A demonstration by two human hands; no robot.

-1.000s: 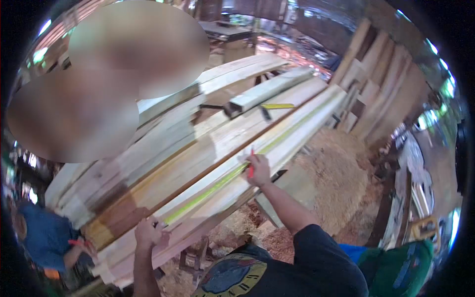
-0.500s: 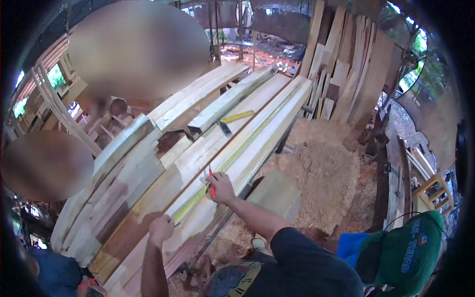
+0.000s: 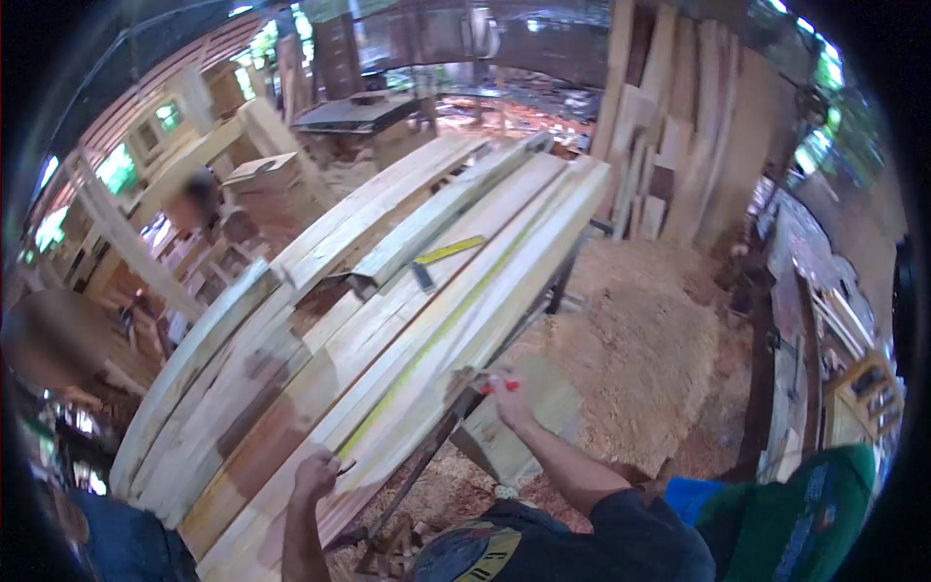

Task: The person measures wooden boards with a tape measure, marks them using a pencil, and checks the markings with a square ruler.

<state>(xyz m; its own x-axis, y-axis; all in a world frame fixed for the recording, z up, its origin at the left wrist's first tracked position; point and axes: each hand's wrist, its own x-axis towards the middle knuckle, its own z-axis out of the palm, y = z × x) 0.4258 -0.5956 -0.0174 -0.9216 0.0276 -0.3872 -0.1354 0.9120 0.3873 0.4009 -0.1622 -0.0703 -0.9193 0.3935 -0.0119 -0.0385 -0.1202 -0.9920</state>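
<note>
My right hand (image 3: 508, 402) is closed around a slim red pencil (image 3: 500, 386), just beyond the near edge of the pale plank (image 3: 448, 364). Along that plank runs a yellow measuring tape (image 3: 446, 332), stretched out lengthwise. At the tape's near end my left hand (image 3: 315, 475) is closed, low over the wood. A small dark tip (image 3: 345, 468) sticks out from its fingers; what they grip is too small to name. Farther up the boards lies a try square with a yellow blade (image 3: 451, 249) and a dark stock (image 3: 423, 277).
Thick beams (image 3: 441, 209) and curved planks (image 3: 194, 364) lie left of the tape. Tall boards (image 3: 669, 126) lean at the back right. Sawdust (image 3: 630, 330) covers the ground at right, by a wood block (image 3: 533, 398). A person in green (image 3: 805, 514) is at lower right.
My right hand has moved right with the red pencil, off the tape and past the plank's edge. My left hand stays at the tape's near end. The view has shifted slightly.
</note>
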